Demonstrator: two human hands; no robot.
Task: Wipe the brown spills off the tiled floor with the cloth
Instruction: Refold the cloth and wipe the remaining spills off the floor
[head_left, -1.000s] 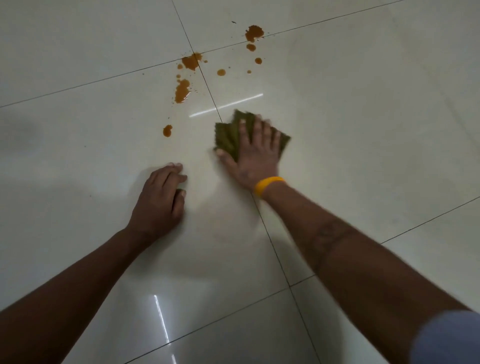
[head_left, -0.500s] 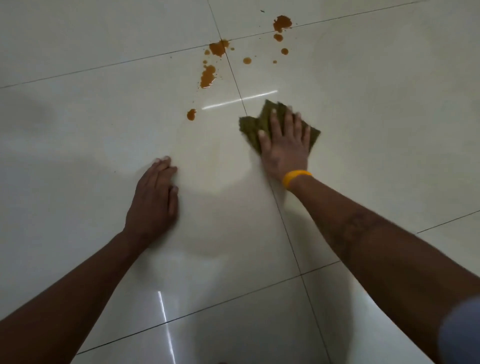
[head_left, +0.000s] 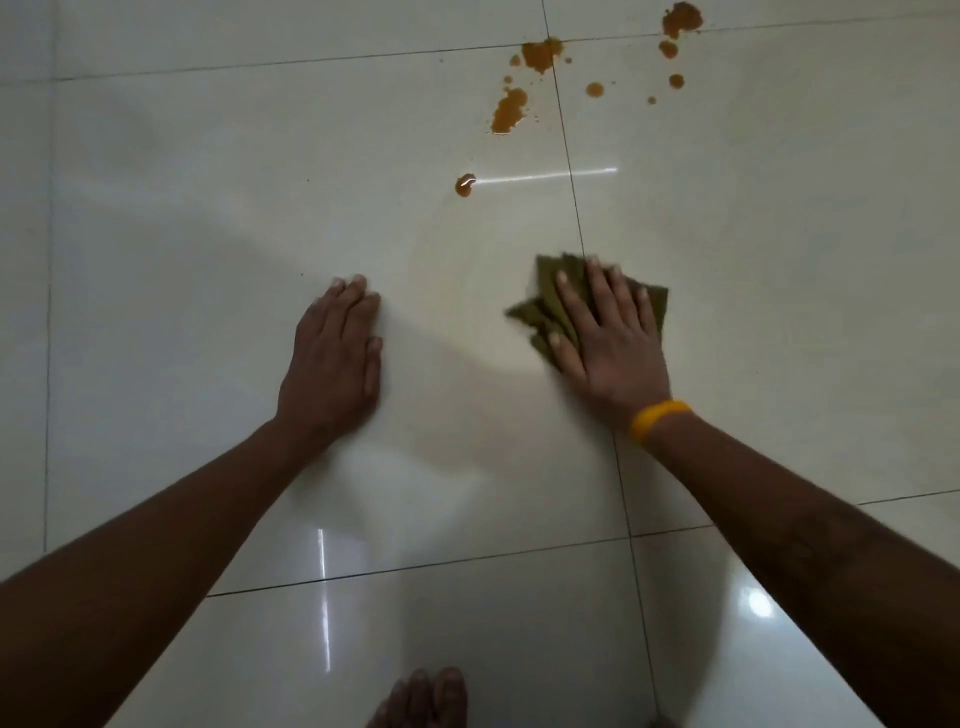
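Glossy cream tiled floor (head_left: 197, 218) with thin dark grout lines fills the view. On the left, the left hand (head_left: 332, 364) lies flat on the tile, palm down, fingers straight and close together, holding nothing. At the bottom edge, bare toes (head_left: 426, 696) show between the two forearms. Right of centre, the right hand (head_left: 610, 338) presses flat with fingers spread on a crumpled olive-green cloth (head_left: 545, 306), which lies on the floor across a grout line. A yellow wristband (head_left: 657, 418) circles that wrist. Orange-brown liquid spills (head_left: 509, 111) lie well beyond the cloth, scattered toward the upper right, untouched.
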